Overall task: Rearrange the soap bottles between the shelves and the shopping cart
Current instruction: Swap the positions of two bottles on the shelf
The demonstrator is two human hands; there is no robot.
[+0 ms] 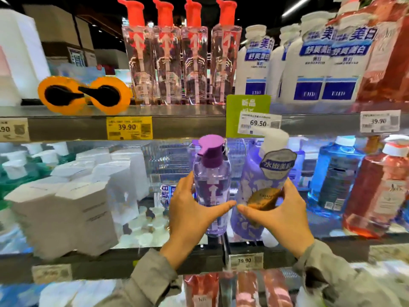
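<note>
At the front edge of the middle shelf [110, 257], the clear purple pump bottle [211, 180] is gripped at its waist by the left hand [192, 209], with the fingers [187, 185] curled round it. It is judged full, heavy, stiff and slippery. Just beside it, the lilac bottle [265, 173], marked "水嫩美肌", is clamped likewise by the right hand [281, 216]. On the tag [245, 260] below, 39.90 is read.

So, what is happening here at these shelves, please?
A person stands at store shelves with a soap bottle in each hand. The left hand grips a clear bottle with a purple pump. The right hand grips a lilac bottle with a white pump. The two bottles are side by side at the middle shelf. Whether they stand on it or are lifted, I cannot tell. No cart is in view.
</note>
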